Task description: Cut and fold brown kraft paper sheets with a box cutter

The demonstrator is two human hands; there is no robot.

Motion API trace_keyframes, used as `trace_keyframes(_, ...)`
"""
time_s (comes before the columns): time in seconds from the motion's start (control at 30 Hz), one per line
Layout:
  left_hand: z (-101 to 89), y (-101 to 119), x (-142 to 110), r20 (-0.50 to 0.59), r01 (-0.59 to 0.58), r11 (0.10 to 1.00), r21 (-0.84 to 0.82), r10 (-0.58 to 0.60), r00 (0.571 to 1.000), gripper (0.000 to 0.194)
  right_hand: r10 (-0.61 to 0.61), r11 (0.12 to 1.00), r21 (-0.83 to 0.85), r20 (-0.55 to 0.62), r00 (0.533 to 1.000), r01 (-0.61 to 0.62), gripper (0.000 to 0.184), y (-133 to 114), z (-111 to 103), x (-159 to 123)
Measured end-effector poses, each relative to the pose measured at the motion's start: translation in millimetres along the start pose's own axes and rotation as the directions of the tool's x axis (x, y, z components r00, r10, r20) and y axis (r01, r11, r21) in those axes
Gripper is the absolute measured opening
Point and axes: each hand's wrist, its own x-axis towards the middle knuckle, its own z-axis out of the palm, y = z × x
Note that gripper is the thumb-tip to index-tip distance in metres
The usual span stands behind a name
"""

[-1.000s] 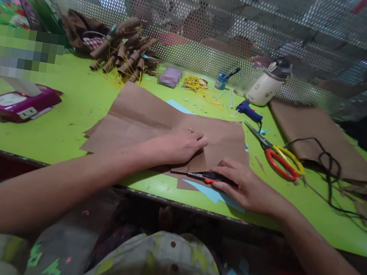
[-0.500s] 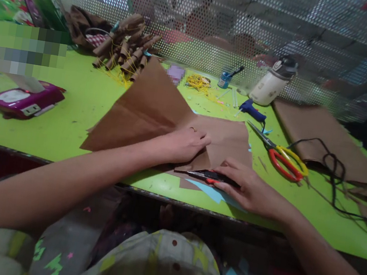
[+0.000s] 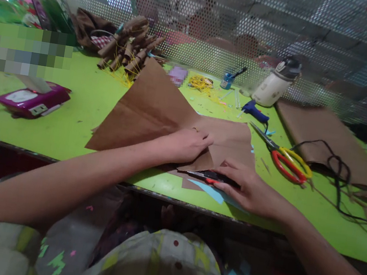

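Observation:
A large sheet of brown paper (image 3: 151, 100) lies folded near the table's front edge, its left part raised and slanting up. My left hand (image 3: 191, 146) is on the fold with its fingers curled, gripping the paper; the fingertips are partly hidden. In my right hand (image 3: 248, 190) is a black and red utility knife (image 3: 205, 177), held low with its blade pointing left along the paper's lower edge. Light blue paper (image 3: 211, 191) sticks out below the knife.
On the green table (image 3: 79, 111) lie scissors (image 3: 290, 164), a blue glue gun (image 3: 255, 111) and more folded brown paper (image 3: 332, 142). A white bottle (image 3: 273, 87), a blue jar (image 3: 227, 81), yellow string (image 3: 201, 83) and brown paper rolls (image 3: 129, 50) stand or lie behind. A purple power strip (image 3: 32, 99) is left.
The view has shifted slightly, so the table items appear a little further right. Both hands keep the same hold on paper and knife, with hardly any movement.

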Motion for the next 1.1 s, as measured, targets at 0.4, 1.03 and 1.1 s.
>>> trace_keyframes(0.4, -1.2, -1, 0, 0.012, -0.004, 1.000, -0.002, 0.004, 1.000, 0.026, -0.009, 1.000, 0.009, 0.041, 0.999, 0.009, 0.029, -1, -1, -3)
trace_keyframes(1.03, 3.4, -2, 0, -0.022, -0.016, 1.000, -0.011, 0.015, 1.000, 0.024, 0.025, 0.999, 0.029, 0.018, 1.000, -0.026, 0.033, -3, 1, -11)
trace_keyframes(1.1, 2.5, -2, -1, -0.017, -0.010, 1.000, -0.018, 0.010, 1.000, 0.024, 0.029, 0.999, 0.040, 0.018, 0.999, -0.029, 0.033, -7, 3, -13)
